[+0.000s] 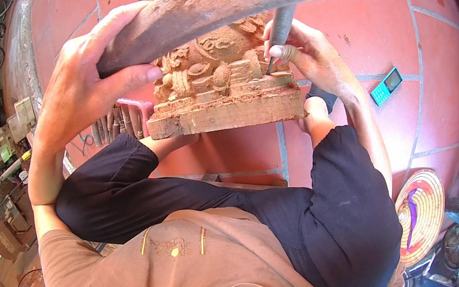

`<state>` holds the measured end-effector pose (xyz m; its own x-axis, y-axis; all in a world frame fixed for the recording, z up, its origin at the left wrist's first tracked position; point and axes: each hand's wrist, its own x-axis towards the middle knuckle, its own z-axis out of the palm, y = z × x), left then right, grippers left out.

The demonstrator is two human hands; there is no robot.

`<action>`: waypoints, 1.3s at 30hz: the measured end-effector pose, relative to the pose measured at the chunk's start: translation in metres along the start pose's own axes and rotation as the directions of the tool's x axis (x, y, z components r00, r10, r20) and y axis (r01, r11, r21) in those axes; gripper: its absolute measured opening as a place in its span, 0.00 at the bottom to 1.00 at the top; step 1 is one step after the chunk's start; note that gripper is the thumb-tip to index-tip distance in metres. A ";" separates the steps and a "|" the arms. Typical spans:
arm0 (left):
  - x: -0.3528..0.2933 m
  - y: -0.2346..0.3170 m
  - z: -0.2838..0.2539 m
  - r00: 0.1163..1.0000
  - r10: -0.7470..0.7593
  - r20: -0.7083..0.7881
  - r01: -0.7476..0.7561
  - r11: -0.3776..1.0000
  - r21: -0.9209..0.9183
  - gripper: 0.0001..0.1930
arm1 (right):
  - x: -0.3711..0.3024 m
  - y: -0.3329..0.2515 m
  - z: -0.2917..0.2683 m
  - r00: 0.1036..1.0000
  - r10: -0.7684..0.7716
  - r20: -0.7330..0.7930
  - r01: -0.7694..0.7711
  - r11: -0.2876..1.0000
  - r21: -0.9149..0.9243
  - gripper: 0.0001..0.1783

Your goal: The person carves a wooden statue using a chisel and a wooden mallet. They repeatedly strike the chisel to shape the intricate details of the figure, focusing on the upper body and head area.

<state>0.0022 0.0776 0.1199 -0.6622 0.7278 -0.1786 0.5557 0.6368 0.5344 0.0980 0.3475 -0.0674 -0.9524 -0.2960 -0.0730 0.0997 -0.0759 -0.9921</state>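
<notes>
Wood carving (208, 89) near pink container (141, 104) of tools (125, 120)

The scene is viewed from head height, steeply down over the shirt (120, 264) to the floor (368, 27); the carving (225, 113) is seen from close by, in fisheye.

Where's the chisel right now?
In the head view, upper centre-right, the chisel stands in the right hand, its lower end at the wooden carving.
</notes>
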 end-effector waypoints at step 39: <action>0.001 0.008 -0.019 0.983 0.009 0.182 -0.011 1.000 0.008 0.32 | -0.004 -0.020 0.007 0.999 0.013 -0.047 -0.020 0.986 -0.168 0.11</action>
<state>-0.0036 0.0788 0.1398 -0.5548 0.7676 -0.3210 0.5667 0.6311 0.5297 0.1022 0.3433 -0.0461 -0.9635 -0.2522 -0.0902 0.0692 0.0910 -0.9934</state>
